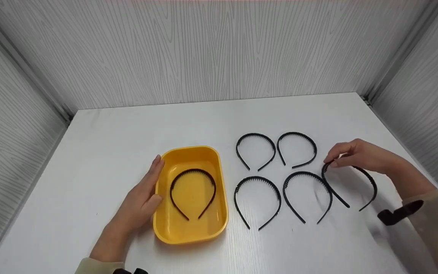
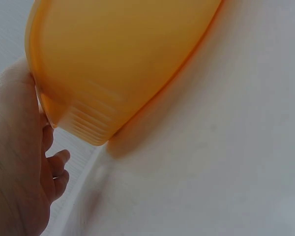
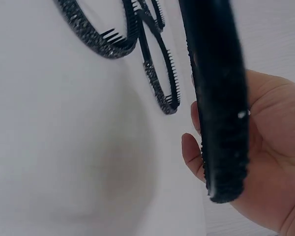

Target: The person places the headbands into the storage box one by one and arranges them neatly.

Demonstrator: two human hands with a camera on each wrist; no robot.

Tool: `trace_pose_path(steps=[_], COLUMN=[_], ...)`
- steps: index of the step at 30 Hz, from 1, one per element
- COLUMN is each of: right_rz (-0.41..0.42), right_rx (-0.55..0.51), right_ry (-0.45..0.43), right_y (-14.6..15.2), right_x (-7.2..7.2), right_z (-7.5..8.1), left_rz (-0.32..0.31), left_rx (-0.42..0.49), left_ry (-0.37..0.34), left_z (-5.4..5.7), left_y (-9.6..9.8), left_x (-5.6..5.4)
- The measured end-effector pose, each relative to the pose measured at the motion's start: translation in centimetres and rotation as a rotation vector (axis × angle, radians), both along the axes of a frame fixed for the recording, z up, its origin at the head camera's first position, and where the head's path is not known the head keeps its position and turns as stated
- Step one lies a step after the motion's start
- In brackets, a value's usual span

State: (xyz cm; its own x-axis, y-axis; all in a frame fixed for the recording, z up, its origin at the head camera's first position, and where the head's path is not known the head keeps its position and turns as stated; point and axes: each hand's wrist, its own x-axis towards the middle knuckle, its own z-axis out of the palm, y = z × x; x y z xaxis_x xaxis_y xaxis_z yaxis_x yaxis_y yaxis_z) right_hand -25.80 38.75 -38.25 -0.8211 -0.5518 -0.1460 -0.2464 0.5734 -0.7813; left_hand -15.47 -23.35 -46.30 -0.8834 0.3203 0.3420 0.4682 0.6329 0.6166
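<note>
A black toothed headband (image 1: 369,182) is pinched at its upper left by my right hand (image 1: 363,156), at the right of the table; the same headband (image 3: 219,113) looms close in the right wrist view. Its left arm overlaps the neighbouring headband (image 1: 307,173) in the head view. My left hand (image 1: 139,199) rests against the left side of a yellow tray (image 1: 188,238), its fingers extended along the rim. The tray's outer wall (image 2: 118,54) fills the top of the left wrist view. One headband (image 1: 193,170) lies inside the tray.
Between tray and right hand lie more headbands: a back left one (image 1: 255,134), a back right one (image 1: 297,133) and a front left one (image 1: 257,178). They lie on a white table (image 1: 127,133). Grey wood-grain panels (image 1: 219,49) stand behind it and at both sides.
</note>
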Motion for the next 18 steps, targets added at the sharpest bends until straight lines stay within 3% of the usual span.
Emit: trace_pose_path(steps=[9, 18], right_rz=[0.063, 0.136], right_rx=[-0.008, -0.032], right_ry=[0.079, 0.163], right_y=[-4.5, -9.4], right_x=[-0.3, -0.6], right_z=[3.5, 5.7], left_rz=[0.007, -0.008], left_rx=[-0.007, 0.001], left_ry=[-0.013, 0.017], left_z=[0.0, -0.1], left_y=[-0.1, -0.1], left_x=[0.1, 0.1])
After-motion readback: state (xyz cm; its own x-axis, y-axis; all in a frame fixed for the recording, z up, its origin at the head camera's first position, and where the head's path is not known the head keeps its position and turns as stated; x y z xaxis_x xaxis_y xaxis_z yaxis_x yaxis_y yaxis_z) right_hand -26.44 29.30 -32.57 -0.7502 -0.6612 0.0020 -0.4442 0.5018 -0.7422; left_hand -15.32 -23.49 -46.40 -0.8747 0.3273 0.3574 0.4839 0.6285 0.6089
